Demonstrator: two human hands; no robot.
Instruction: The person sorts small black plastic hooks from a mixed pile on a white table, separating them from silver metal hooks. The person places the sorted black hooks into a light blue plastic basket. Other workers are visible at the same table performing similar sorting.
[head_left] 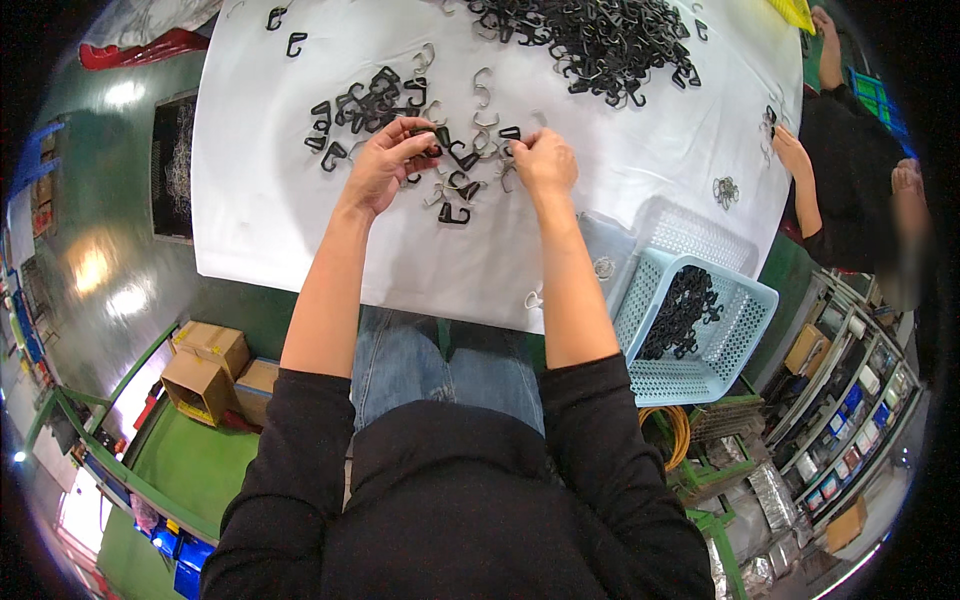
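One black hook [437,143] is sitting in the left hand [393,165], farther away than the blue basket [742,312] and well to its left. The left hand is pinching it with the thumb and fingers. The right hand [543,163] is holding its fingertips close together beside a second black hook [510,133], nearer to the basket — I cannot tell if it is gripping that one.

Bent silver bits [484,121] are lying between the hands and past them, to the left of the basket. Farther left of the basket, a small black heap [378,100] is resting by the left hand. A big black heap [600,50] is lying well beyond the basket. A little silver heap [726,191] is sitting just past it.

Small black pieces [685,310] are filling part of the basket. The white worktop [265,225] is stretching out to the left of the basket. Another person's hand [793,155] is resting at the edge — past the basket, on its right. Cardboard boxes [210,345] are standing far to its left.
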